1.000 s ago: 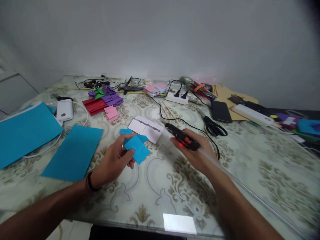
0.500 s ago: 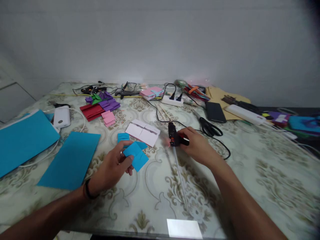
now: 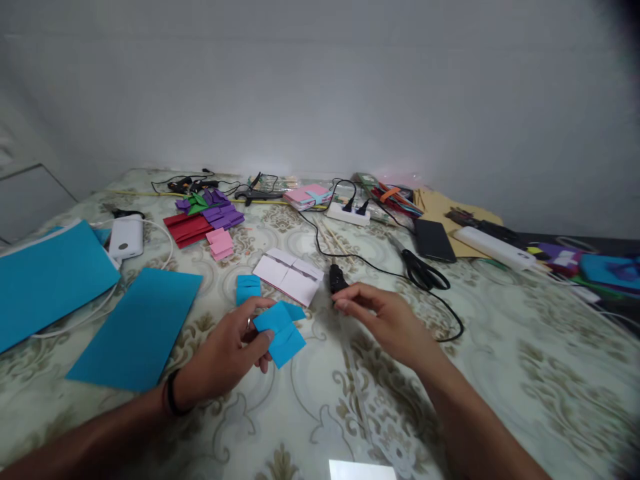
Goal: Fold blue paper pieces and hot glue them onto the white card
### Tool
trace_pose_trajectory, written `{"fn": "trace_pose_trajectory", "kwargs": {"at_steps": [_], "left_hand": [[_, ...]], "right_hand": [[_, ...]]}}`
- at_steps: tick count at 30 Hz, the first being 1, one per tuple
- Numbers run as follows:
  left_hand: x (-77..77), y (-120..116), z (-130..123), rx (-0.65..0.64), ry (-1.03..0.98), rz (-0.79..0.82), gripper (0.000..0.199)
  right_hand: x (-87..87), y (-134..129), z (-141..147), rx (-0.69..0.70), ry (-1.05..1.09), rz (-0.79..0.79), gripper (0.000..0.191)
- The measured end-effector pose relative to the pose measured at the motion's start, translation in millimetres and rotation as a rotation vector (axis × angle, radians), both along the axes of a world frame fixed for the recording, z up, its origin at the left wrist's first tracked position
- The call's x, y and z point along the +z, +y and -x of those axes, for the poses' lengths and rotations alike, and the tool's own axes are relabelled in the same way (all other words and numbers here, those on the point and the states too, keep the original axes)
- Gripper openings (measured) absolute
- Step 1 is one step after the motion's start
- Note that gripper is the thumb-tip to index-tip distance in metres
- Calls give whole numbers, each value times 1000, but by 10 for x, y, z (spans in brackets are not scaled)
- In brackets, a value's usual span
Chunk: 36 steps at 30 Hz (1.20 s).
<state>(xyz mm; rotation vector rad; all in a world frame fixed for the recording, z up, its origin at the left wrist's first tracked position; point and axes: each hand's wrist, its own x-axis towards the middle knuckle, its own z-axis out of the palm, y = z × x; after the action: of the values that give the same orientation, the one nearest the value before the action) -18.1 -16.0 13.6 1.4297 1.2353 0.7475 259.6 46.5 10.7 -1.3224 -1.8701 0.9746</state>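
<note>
Between thumb and fingers, my left hand (image 3: 227, 350) pinches a folded blue paper square (image 3: 283, 339); another blue flap shows behind it. My right hand (image 3: 387, 317) is closed at the rear of a black hot glue gun (image 3: 337, 279), whose handle is largely hidden by the fingers. A long, clear glue stick (image 3: 357, 393), smeared by motion, trails from the gun toward the table's front edge. Just beyond the left hand lies a small folded blue piece (image 3: 247, 288), beside a folded white paper piece (image 3: 290, 275).
Blue sheets (image 3: 143, 327) and a white power bank (image 3: 126, 237) lie at left. Red folded paper (image 3: 187, 229) and pink pieces (image 3: 220, 244) are farther back. Black-handled scissors (image 3: 423, 268), a dark phone (image 3: 434, 240) and the gun's cord lie right, near a power strip (image 3: 347, 213).
My right hand has shifted left and nearer, its fingers now at the gun's rear, and the gun has turned. My left hand still holds the blue square, slightly lower in view.
</note>
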Motion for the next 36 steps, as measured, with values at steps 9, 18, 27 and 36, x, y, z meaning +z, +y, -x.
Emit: {"fn": "trace_pose_trajectory", "kwargs": {"at_steps": [9,18,27,36], "left_hand": [[56,3,-32,-204,88,63,30],[34,-6,-23,-272,112,63,34],[80,13,-47,-303,86,80,25],[39,8,-12,-321,121,37,13]], "right_hand": [[-76,-168,296,218,294,305,30],[-179,-232,379,254,375,438,39],[-224,-286,442,238,394,495,41],[-203,-330,478,175,359,441,39]]}}
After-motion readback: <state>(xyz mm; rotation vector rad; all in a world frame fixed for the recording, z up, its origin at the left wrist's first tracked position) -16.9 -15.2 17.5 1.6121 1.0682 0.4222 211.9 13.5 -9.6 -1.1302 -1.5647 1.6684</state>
